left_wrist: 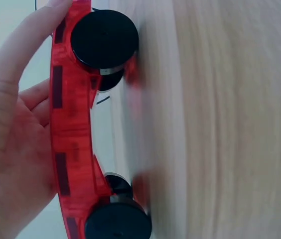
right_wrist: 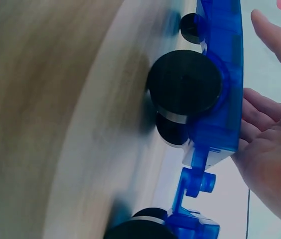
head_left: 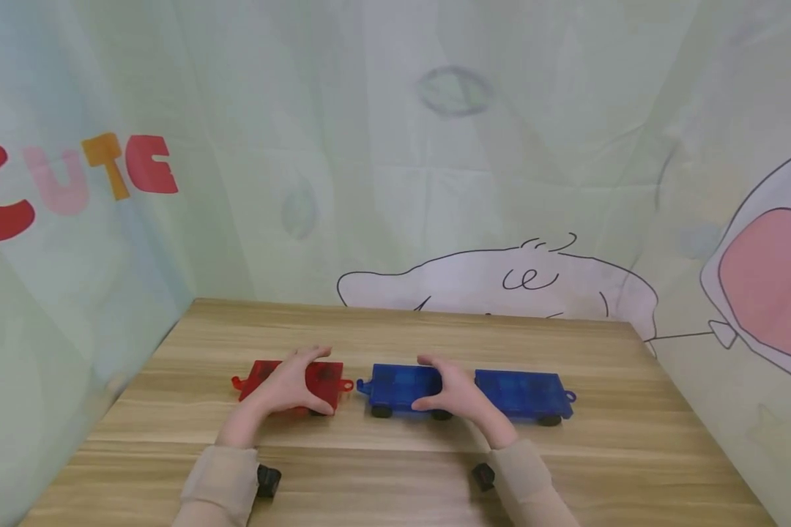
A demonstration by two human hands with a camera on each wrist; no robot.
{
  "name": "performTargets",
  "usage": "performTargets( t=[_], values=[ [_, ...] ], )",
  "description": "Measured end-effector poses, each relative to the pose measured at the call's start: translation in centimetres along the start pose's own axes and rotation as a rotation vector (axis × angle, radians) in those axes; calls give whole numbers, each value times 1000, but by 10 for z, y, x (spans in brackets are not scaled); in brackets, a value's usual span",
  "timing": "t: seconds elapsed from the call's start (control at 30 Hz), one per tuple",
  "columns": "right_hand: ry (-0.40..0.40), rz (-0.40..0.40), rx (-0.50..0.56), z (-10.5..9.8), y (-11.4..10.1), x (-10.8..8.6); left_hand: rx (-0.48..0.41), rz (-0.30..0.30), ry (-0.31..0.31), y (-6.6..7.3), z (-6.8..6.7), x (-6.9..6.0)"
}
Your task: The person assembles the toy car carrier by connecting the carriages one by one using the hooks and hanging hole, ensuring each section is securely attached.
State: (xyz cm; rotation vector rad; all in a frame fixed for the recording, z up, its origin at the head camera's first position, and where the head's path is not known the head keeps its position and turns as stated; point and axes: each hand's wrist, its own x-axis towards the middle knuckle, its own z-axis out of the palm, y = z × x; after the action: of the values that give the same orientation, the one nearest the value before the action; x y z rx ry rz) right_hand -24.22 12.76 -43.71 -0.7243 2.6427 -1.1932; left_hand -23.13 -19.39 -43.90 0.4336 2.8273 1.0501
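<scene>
A red toy train car (head_left: 323,377), see-through with black wheels, stands on the table at left. My left hand (head_left: 290,384) spans it from above and grips it, the thumb on its near side edge in the left wrist view. Just right of its ring, with a small gap, is the hook of a blue toy train car (head_left: 398,384). Over the right part of that car lies my right hand (head_left: 458,391); in the right wrist view its thumb (right_wrist: 277,42) stands apart from the car. A second blue car (head_left: 524,393) is hooked behind the first.
The cars form a row across the wood-grain table (head_left: 382,476). Behind the table hangs a pale printed curtain (head_left: 303,183) with a cartoon figure. Black devices sit on both wrists, at the cuffs.
</scene>
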Motion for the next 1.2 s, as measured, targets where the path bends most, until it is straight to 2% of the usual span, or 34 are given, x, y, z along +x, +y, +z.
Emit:
performTargets(
  t=[0.17,0.3,0.57,0.93,1.2],
  values=[
    [-9,-4,-26,3,2,0,-8,15,3,-3,1,-3],
    [-14,8,-13,4,2,1,-36,5,-8,-5,1,-5],
    [-19,29,0,5,3,0,-44,3,-21,-7,0,-4],
    [-16,19,-15,4,4,0,-38,7,-6,-8,2,-2],
    [-19,15,-12,2,3,1,-42,-17,6,-6,0,-1]
  ],
)
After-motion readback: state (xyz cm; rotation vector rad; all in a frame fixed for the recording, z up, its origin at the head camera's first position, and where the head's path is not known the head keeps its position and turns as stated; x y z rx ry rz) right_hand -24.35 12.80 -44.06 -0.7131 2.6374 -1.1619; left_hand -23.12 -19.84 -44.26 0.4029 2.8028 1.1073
